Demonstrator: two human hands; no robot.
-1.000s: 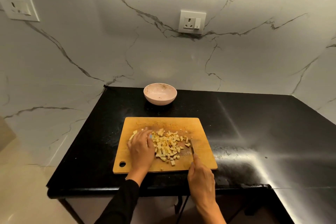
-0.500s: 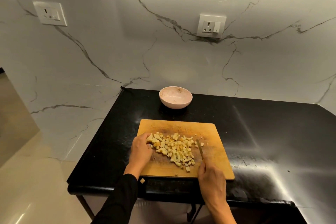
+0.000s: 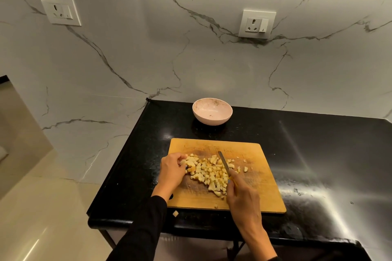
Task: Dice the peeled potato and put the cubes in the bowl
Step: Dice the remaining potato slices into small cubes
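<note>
Dicing looks basically done: we've got potato cubes heaped mid cutting board, one stray by the bench's front edge. Bowl at the back seems empty. Left hand cups the pile, right hand grips the knife.

cubes on board | bowl behind board | 1 cube before board

A glossy black stone counter, speckled and streaked with glare, carries a matt wooden cutting board, scored and darkened at its centre. A smooth, pale pink glazed bowl sits near the counter's far edge. The knife blade looks like dull metal. Polished, grey-veined marble wall behind.
</note>
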